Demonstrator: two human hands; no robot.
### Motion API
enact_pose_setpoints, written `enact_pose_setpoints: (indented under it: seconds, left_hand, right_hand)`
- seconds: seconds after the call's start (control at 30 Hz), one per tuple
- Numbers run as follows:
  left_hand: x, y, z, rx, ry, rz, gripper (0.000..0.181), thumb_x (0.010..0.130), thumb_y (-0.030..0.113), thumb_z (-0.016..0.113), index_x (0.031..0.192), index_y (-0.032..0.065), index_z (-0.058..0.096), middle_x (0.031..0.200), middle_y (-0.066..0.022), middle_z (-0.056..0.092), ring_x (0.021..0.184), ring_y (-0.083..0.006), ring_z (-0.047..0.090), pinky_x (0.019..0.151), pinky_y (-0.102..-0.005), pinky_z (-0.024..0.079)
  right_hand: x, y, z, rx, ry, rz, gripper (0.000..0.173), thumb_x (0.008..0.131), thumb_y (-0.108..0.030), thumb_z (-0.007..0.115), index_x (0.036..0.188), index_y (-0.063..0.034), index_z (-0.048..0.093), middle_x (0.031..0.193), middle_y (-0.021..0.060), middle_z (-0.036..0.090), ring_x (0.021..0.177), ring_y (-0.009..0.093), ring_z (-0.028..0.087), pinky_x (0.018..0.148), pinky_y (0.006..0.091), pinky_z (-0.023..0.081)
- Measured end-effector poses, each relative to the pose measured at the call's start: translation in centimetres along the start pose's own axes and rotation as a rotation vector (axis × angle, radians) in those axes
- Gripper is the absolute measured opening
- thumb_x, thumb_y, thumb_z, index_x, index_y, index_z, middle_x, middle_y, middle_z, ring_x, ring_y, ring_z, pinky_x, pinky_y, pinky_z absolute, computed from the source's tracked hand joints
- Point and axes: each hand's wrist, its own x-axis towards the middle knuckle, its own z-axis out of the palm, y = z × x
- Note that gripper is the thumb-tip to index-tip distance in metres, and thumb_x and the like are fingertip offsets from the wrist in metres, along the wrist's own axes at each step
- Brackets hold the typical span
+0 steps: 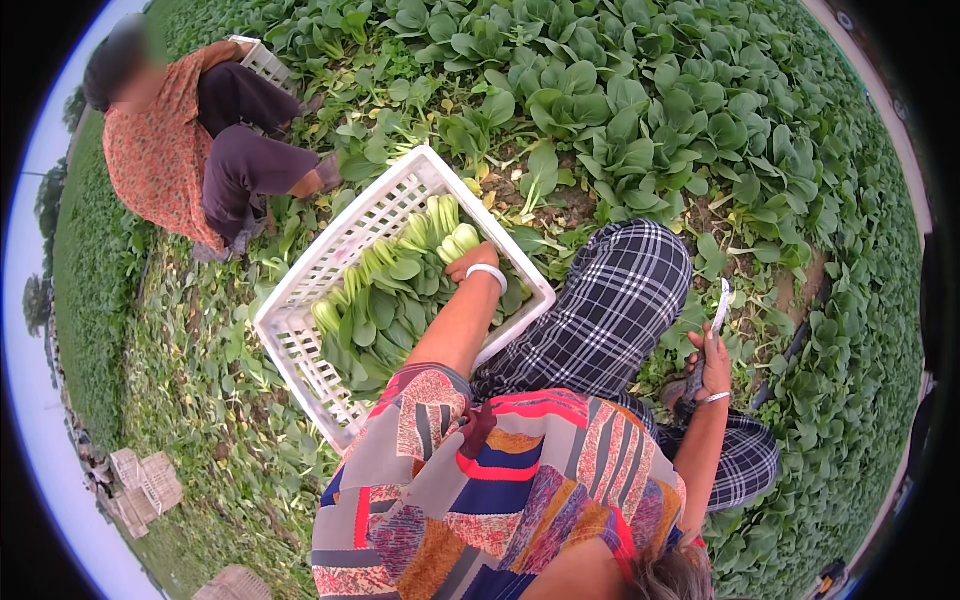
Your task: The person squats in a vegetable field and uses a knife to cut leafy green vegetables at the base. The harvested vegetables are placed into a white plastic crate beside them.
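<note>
A white plastic crate (289, 367) with lattice walls stands tilted in the view before my left side. Bok choy heads (386, 289) lie in it in a row, pale stems towards the far wall and green leaves towards me. My left hand (478, 259), a white bangle at its wrist, reaches inside and grips a bok choy head (459, 241) at the row's right end; its leaves are partly hidden by the hand and forearm. Out to the right, above the ground, my right hand (712, 364) holds a knife (721, 306) with its curved-tip blade pointing away from me.
Standing bok choy plants (570, 97) fill the far side and the right. A co-worker (161, 150) sits at the upper left beside another white crate (262, 64). Cut leaves litter the ground (225, 420). Stacked crates (146, 487) stand at lower left.
</note>
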Motion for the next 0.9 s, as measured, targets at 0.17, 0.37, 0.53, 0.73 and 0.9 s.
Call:
enact_pose_setpoints:
  seconds: [0.17,0.37,0.53,0.73,0.9]
  left_hand:
    - [-0.3,-0.8,-3.3,-0.075,-0.262,0.088,0.12,0.064,0.038,0.083,0.141,-0.0101,0.005,0.145,-0.0248,0.025,0.127,-0.0337,0.039,0.108,-0.0404,0.034]
    - [0.3,-0.8,-6.5,-0.131,-0.465,0.238,0.129,0.064,0.045,0.083,0.144,-0.0105,-0.003,0.149,-0.0263,0.017,0.136,-0.0335,0.028,0.108,-0.0415,0.034]
    - [-2.2,-1.3,-9.6,0.06,-0.523,0.538,0.113,0.069,0.039,0.079,0.144,-0.0118,0.012,0.148,-0.0277,0.019,0.136,-0.0358,0.028,0.109,-0.0409,0.03]
    - [-9.7,2.1,-12.6,-0.051,-0.333,1.26,0.069,0.083,0.007,0.065,0.142,-0.0031,0.031,0.14,-0.0206,0.034,0.126,-0.0349,0.042,0.104,-0.0428,0.034]
    - [-16.3,7.1,-7.0,-0.002,-0.773,1.472,0.044,0.083,-0.002,0.06,0.126,-0.0012,0.052,0.122,-0.0102,0.053,0.097,-0.0156,0.06,0.079,-0.0275,0.05]
  right_hand:
    - [0.3,0.8,-0.2,0.016,0.016,0.022,0.047,0.094,-0.034,0.06,0.131,-0.0073,0.048,0.098,0.0048,0.068,0.054,0.008,0.05,0.046,0.0236,0.043]
    - [0.4,0.3,1.1,0.024,-0.007,0.035,0.046,0.094,-0.034,0.06,0.13,-0.008,0.048,0.098,0.0054,0.067,0.053,0.008,0.051,0.045,0.0237,0.043]
    - [0.5,-0.1,1.2,0.002,-0.007,0.072,0.043,0.094,-0.033,0.06,0.127,-0.0095,0.048,0.094,0.0064,0.066,0.053,0.009,0.052,0.045,0.024,0.043]
    - [4.2,-0.6,1.3,0.054,-0.016,0.063,0.04,0.094,-0.035,0.058,0.122,-0.0086,0.047,0.084,0.0043,0.061,0.053,0.01,0.052,0.045,0.0252,0.043]
    - [10.3,0.4,2.7,0.005,-0.054,0.062,0.037,0.096,-0.038,0.052,0.118,-0.0086,0.048,0.083,0.0034,0.059,0.056,0.011,0.053,0.049,0.025,0.044]
